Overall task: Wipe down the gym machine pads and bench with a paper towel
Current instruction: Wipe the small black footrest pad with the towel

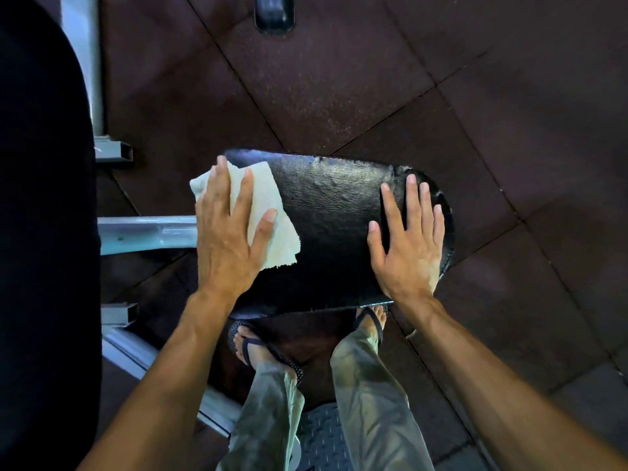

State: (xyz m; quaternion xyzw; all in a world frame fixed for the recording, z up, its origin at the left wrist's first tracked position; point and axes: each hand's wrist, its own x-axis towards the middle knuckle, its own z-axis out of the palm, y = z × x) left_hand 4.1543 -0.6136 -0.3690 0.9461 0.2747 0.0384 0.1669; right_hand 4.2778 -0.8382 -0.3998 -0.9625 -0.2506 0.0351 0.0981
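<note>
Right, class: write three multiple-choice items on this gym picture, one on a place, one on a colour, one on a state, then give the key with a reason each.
1. Where does the paper towel lie?
A. on the floor
B. on the left part of the black pad, under the left hand
C. under the right hand

2. What colour is the paper towel?
A. off-white
B. blue
C. red

3. How is the right hand?
A. closed in a fist
B. gripping the metal frame
C. flat on the pad, fingers spread, holding nothing

Key: 1 B, the left hand presses it onto the pad; 2 A, it shows pale against the black; 3 C, the open palm rests near the pad's right edge.
</note>
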